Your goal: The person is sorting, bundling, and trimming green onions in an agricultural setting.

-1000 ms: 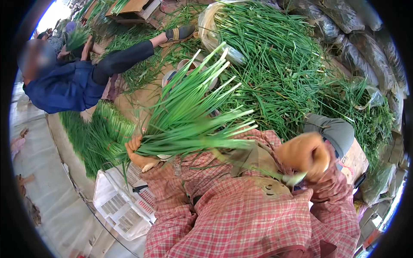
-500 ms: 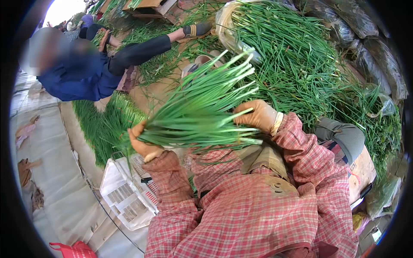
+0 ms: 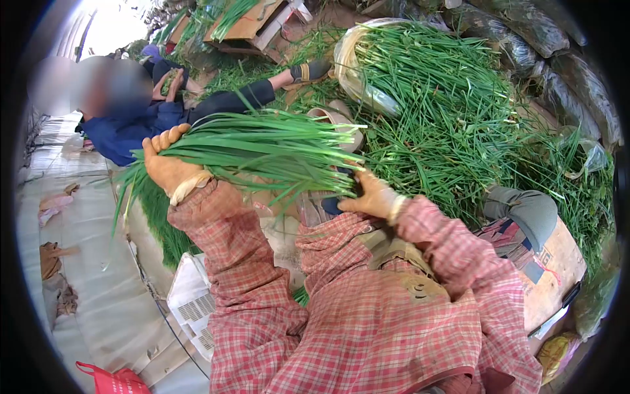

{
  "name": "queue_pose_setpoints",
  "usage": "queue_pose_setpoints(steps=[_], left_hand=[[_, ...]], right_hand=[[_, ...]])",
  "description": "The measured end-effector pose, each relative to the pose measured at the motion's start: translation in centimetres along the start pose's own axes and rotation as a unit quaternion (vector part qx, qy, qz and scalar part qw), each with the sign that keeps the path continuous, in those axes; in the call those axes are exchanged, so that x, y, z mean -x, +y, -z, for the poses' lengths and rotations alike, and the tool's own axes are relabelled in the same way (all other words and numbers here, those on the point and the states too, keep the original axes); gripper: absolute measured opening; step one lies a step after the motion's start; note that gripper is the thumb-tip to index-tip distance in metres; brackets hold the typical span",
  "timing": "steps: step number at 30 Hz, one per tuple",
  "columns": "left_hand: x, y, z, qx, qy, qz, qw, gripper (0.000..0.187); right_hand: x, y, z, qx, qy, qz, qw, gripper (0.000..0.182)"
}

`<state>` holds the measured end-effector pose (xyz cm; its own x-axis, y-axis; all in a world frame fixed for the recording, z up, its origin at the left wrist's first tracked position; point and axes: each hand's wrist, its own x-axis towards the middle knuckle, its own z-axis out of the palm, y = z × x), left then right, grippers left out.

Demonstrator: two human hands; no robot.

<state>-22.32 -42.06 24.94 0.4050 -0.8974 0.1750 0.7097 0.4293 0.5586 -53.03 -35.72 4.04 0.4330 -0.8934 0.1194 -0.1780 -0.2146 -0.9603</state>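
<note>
A large bunch of garlic chives [image 3: 262, 146] lies sideways in front of me, green leaves to the left and pale cut ends to the right. My left hand [image 3: 169, 161], in a tan glove, is closed around the leafy part, and leaf tips droop past it. At the pale ends is my right hand [image 3: 374, 195], also gloved, with thumb and fingers apart; the fingertips touch the lowest ends. Beneath the bunch, a neat pile of chives [image 3: 164, 226] shows partly behind my left sleeve.
A big heap of loose chives [image 3: 446, 111] spills from a clear plastic bag [image 3: 354, 72] at the right. Another person [image 3: 131, 125] sits at the upper left, one leg stretched toward the bag. A white crate [image 3: 190, 295] stands by my left sleeve, and a red bag [image 3: 111, 379] lies lower left.
My left hand has moved up and left with the bunch, which now lies more level and tighter together. The right hand has shifted slightly left and down, its fingers spreading at the pale ends.
</note>
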Motion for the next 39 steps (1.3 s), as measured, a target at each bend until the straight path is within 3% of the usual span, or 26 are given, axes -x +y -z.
queue_pose_setpoints(steps=[1,2,4,5,6,8,10,12,13,15,16,17,18,20,21,24,26,28,30,32,34,36,38,39], left_hand=[[0.0,-0.7,-2.1,-0.057,0.030,-0.025,0.998,0.041],[-0.5,-0.6,-2.9,-0.049,-0.024,0.008,0.998,0.040],[-2.3,-0.1,-5.1,-0.094,-0.023,0.023,0.995,0.040],[-3.8,0.6,-5.3,-0.037,-0.103,0.076,0.991,0.039],[-5.7,0.7,-6.2,-0.095,-0.053,0.017,0.994,0.039],[-6.5,-0.2,-10.4,-0.161,-0.017,-0.034,0.986,0.039],[-8.5,-0.3,-12.6,-0.146,-0.065,-0.021,0.987,0.038],[-9.7,-1.7,-15.8,-0.162,-0.034,-0.070,0.984,0.039],[-10.1,-1.5,-17.2,-0.159,-0.045,-0.027,0.986,0.040],[-11.9,-2.5,-18.2,-0.140,-0.093,-0.027,0.985,0.042],[-12.9,-2.9,-18.5,-0.108,-0.134,-0.003,0.985,0.042],[-12.7,-4.4,-20.2,-0.186,-0.071,-0.081,0.977,0.039],[-12.6,-5.3,-21.3,-0.166,-0.059,-0.079,0.981,0.036],[-11.5,-6.9,-23.3,-0.196,-0.103,-0.088,0.971,0.033],[-10.9,-7.7,-24.5,-0.199,-0.093,-0.076,0.973,0.032],[-8.6,-9.7,-27.8,-0.201,-0.069,-0.057,0.976,0.028],[-8.2,-10.6,-29.5,-0.219,-0.041,-0.087,0.971,0.027],[-7.0,-10.9,-31.2,-0.246,-0.036,-0.088,0.965,0.028],[-10.4,-9.9,-30.5,-0.212,-0.151,-0.036,0.965,0.030],[-10.5,-9.5,-31.2,-0.158,-0.170,0.011,0.973,0.035],[-11.2,-8.3,-31.4,-0.106,-0.216,0.078,0.968,0.038],[-10.1,-8.6,-32.7,-0.142,-0.161,0.030,0.976,0.040],[-9.5,-8.6,-32.9,-0.166,-0.159,0.020,0.973,0.039],[-11.6,-7.9,-32.0,-0.131,-0.208,0.051,0.968,0.038]], right_hand=[[0.0,-0.2,-0.1,-0.035,-0.016,-0.088,0.995,0.054],[-0.1,-0.4,-0.3,-0.070,-0.034,-0.175,0.982,0.052],[0.6,0.5,1.1,-0.061,0.036,-0.138,0.988,0.028],[0.8,1.8,2.0,-0.066,0.043,-0.104,0.991,0.027],[0.8,3.1,3.0,-0.069,0.052,-0.068,0.994,0.026],[1.2,4.1,4.8,-0.026,0.076,-0.127,0.989,0.023],[1.9,6.7,7.1,-0.022,0.164,-0.163,0.973,0.023],[2.3,9.0,9.7,0.100,0.199,-0.202,0.954,0.021],[2.1,7.5,10.9,0.114,0.214,-0.236,0.941,0.018],[0.1,-0.4,11.2,0.043,0.279,-0.060,0.957,0.029],[-1.2,-6.0,11.7,0.096,0.245,0.046,0.964,0.047],[-2.8,-9.2,12.0,0.211,0.199,0.144,0.946,0.057],[-4.6,-11.2,11.7,0.272,0.162,0.197,0.928,0.069],[-7.0,-16.1,11.5,0.371,0.128,0.209,0.896,0.079],[-8.2,-16.4,11.0,0.360,0.171,0.210,0.893,0.071],[-10.4,-14.7,11.0,0.339,0.205,0.178,0.901,0.037],[-9.8,-12.1,10.9,0.369,0.150,0.119,0.909,0.015],[-7.6,-8.5,10.8,0.365,0.127,0.091,0.918,0.010],[-5.1,-5.0,11.1,0.357,0.085,0.034,0.930,0.014],[-3.0,0.1,10.4,0.358,0.077,-0.003,0.931,0.016],[-0.5,5.0,10.5,0.347,0.033,-0.096,0.932,0.018],[1.4,9.6,11.5,0.352,-0.103,-0.287,0.885,0.028],[3.2,11.3,12.7,0.412,-0.139,-0.333,0.837,0.038],[3.1,5.2,14.5,0.394,-0.083,-0.290,0.868,0.043]])
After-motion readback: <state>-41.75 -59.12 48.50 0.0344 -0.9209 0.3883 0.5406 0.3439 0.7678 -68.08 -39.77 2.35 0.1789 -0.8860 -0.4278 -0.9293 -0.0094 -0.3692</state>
